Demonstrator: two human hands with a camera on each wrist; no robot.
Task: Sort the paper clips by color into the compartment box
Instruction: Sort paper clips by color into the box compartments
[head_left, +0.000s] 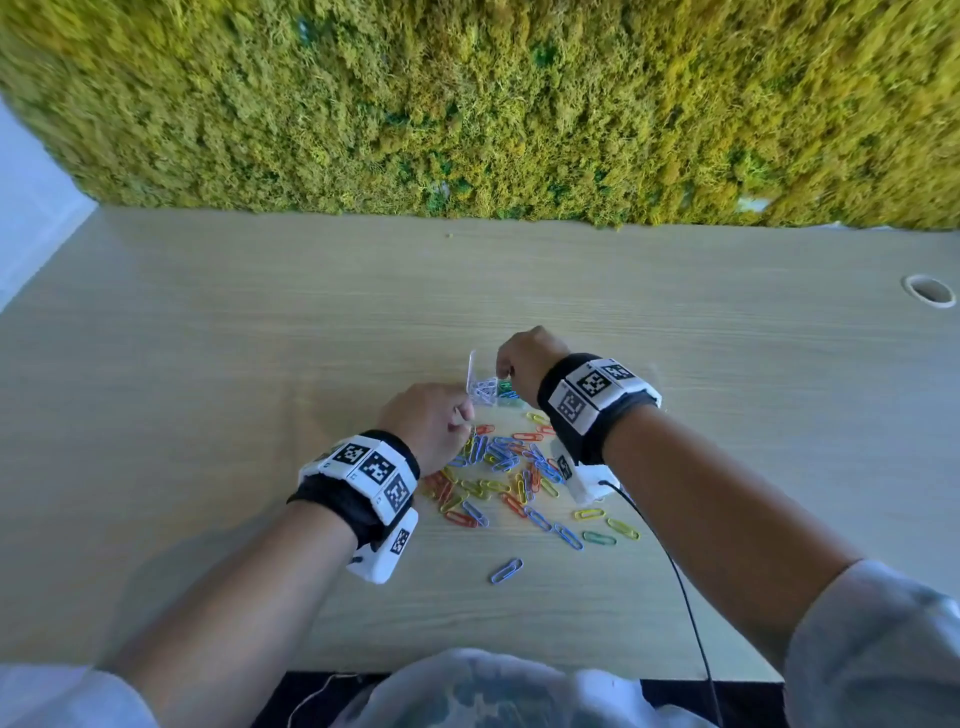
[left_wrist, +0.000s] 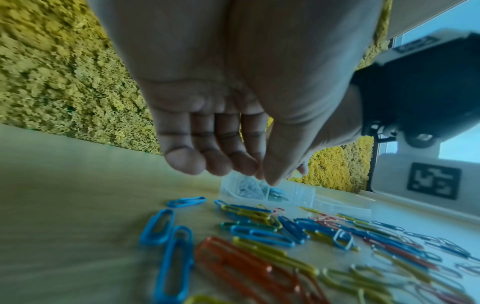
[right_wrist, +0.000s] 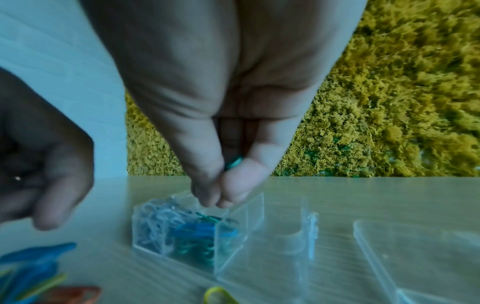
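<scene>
Right hand (right_wrist: 223, 127): pinches green clip (right_wrist: 233, 161) above compartment box (right_wrist: 192, 236).
Left hand (left_wrist: 233, 127): fingers bunched together, hold unclear, beside the box's near wall.
Clip pile (head_left: 511, 478): loose, table (head_left: 208, 338) mid-front.

Pale wood-grain desk (head_left: 208, 364) with a cable hole (head_left: 930, 291); yellow-green moss wall (head_left: 467, 104) behind it

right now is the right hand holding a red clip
No, the right hand pinches a green clip above the clear compartment box.
</scene>
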